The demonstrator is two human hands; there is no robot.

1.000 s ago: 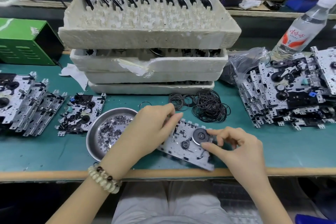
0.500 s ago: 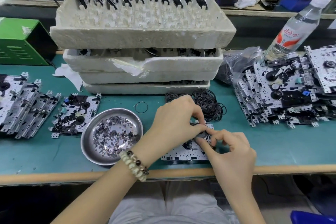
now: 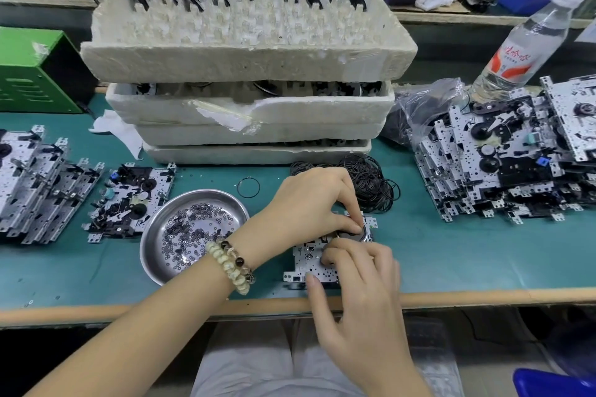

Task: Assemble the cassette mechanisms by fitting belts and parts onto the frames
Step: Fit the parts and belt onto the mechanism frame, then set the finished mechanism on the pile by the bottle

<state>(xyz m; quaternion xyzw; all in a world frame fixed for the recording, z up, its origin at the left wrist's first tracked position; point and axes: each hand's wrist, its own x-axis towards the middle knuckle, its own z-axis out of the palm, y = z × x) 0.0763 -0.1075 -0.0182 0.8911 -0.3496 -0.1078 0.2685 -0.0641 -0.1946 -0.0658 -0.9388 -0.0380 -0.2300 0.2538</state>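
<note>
A perforated metal cassette frame [image 3: 304,263] lies flat near the table's front edge. My left hand [image 3: 309,203] reaches over its far end, with fingertips pinching at the round flywheel [image 3: 362,235] fitted there. My right hand [image 3: 358,271] covers the near half of the frame, thumb against its front edge and fingers curled down onto the plate. Whether a belt is between my fingers is hidden. Just beyond my hands a heap of black rubber belts [image 3: 371,184] lies on the mat, and a single belt [image 3: 248,187] lies apart to the left.
A steel bowl [image 3: 154,229] of small washers sits left of the frame. Stacked foam trays [image 3: 245,51] of flywheels fill the back. Piles of frames [image 3: 516,155] lie right, more mechanisms [image 3: 135,200] left. A water bottle [image 3: 522,42] and a green box [image 3: 29,68] stand behind.
The frame, held tilted a second ago, now lies flat on the mat. My left hand moved right onto the flywheel and my right hand shifted down over the near half.
</note>
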